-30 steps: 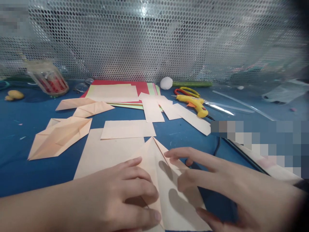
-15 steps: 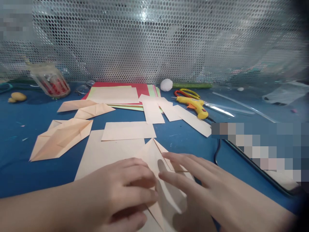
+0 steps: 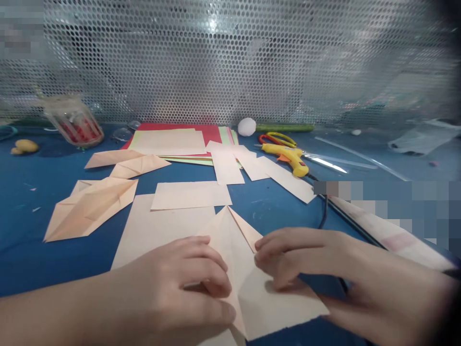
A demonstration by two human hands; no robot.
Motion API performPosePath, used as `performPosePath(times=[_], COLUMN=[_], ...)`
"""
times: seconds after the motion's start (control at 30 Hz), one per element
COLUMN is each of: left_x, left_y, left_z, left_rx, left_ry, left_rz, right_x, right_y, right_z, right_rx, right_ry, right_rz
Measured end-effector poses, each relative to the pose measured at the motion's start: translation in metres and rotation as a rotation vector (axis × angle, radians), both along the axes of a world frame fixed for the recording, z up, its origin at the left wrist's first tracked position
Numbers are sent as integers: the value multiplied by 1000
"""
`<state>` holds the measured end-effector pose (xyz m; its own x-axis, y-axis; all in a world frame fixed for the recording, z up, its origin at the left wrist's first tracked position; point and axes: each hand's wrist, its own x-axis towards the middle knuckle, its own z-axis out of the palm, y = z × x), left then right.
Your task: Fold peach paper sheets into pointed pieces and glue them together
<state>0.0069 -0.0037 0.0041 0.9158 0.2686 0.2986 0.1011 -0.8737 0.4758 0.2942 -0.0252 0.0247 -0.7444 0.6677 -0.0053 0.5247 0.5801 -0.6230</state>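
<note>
A cream sheet of paper [image 3: 266, 302] lies in front of me, folded to a point at its far end, with a crease down its middle. My left hand [image 3: 194, 283] presses on its left half, fingers curled and held together along the crease. At the right edge, my right hand [image 3: 306, 269] grips the paper with bent fingers; its thumb is partly hidden beneath the near corner. Under the folded sheet lies a larger flat cream sheet [image 3: 140, 230]. A small cream rectangle [image 3: 190, 194] rests across that sheet's far edge.
Several folded paper pieces [image 3: 93, 206] lie left. Farther back are coloured sheets [image 3: 180, 127], paper strips [image 3: 288, 180], a yellow glue gun [image 3: 288, 156], scissors [image 3: 327, 163], a white ball [image 3: 247, 127] and a glass jar [image 3: 81, 122]. A metal mesh [image 3: 201, 62] stands behind.
My right hand has moved right, from over the middle of the paper to its right edge, and its fingers have bent onto it. The right half now lies spread outward. My left hand stays nearly put.
</note>
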Motion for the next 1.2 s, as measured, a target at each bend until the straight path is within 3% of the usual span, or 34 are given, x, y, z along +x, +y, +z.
performPosePath(times=[0.1,0.27,0.47,0.8,1.0,1.2], left_x=[-3,-6,-6,-7,-4,-3], left_y=[2,2,-2,-3,-1,0], left_z=[-3,-4,-5,-12,-7,-8], left_rx=[42,116,163,180,284,176], left_ry=[79,138,155,99,43,80], left_rz=[-63,-125,-97,-96,-196,-170], right_x=[5,6,-4,-22,-28,-29], right_y=[10,13,15,8,6,4], right_z=[2,6,0,-19,-18,-24], right_rx=[-130,-164,-317,-175,-75,37], right_ry=[-49,-144,83,92,63,48], right_rz=[38,79,-42,-232,-214,-191])
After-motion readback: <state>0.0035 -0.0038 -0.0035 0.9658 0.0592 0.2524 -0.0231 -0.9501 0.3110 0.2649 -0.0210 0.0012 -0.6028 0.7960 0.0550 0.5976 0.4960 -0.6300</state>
